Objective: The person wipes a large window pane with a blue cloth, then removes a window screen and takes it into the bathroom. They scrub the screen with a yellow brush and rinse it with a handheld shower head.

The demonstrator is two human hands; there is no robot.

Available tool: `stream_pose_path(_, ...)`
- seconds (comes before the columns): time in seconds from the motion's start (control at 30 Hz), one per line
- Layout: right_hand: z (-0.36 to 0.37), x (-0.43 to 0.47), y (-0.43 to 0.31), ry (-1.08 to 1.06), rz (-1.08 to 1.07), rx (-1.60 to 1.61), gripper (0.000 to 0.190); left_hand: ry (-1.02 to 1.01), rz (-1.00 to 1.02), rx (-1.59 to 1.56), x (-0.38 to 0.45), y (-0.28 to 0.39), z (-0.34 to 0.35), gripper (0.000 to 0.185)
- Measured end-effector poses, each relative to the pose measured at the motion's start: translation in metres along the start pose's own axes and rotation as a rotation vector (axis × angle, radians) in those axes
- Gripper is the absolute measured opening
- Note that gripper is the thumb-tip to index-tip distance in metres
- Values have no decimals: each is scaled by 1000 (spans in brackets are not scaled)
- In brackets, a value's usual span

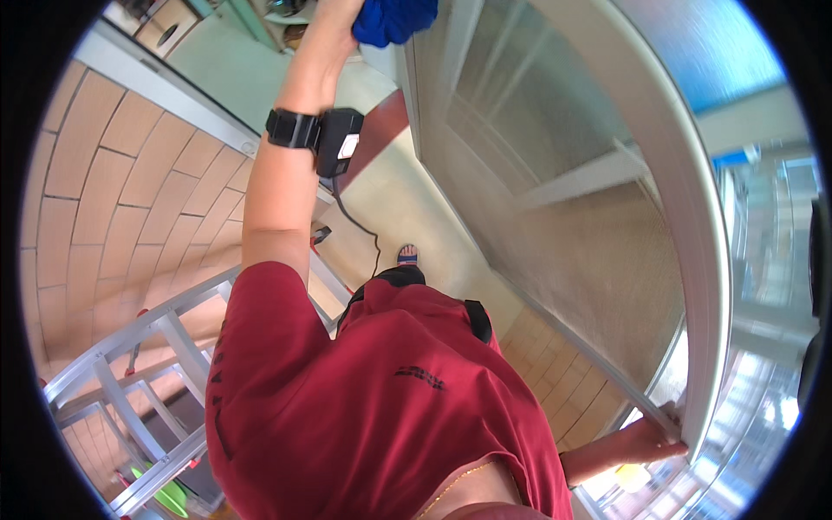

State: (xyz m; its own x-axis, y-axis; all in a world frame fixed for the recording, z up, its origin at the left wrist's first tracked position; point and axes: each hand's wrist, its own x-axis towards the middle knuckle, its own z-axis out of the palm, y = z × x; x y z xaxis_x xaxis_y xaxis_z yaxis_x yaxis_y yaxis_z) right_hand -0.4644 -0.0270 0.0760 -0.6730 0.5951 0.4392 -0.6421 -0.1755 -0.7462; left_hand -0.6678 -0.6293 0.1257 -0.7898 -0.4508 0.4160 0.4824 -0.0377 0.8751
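Note:
At the top edge of the view, my left hand (339, 16) is partly cut off and holds a bunched blue cloth (393, 23). That cloth is beside the upper edge of a mesh screen door (552, 260). My left arm reaches forward and wears a black strapped device (339, 143) with a cable running down from it. Low on the right, my right hand (650, 439) grips the end of the door's pale metal frame (705, 273). Its fingers are partly hidden behind the frame.
An aluminium ladder (133, 409) stands at my left by a wall of tan tiles (143, 149). A green plastic item (168, 497) lies low behind it. My sandalled foot (407, 253) is on the pale floor (448, 227). Frosted glass (708, 45) lies beyond the door frame.

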Motion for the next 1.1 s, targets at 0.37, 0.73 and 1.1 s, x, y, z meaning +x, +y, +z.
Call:
stream_pose_path(0.37,219,34,222,-316,321,36,59,346,365,40,159,31,-158,64)
stream_pose_path(0.73,513,10,390,-151,691,300,96,565,494,271,295,33,-333,37)
stream_pose_path(1.1,644,-82,448,-115,784,149,96,624,426,146,328,4,-448,34)
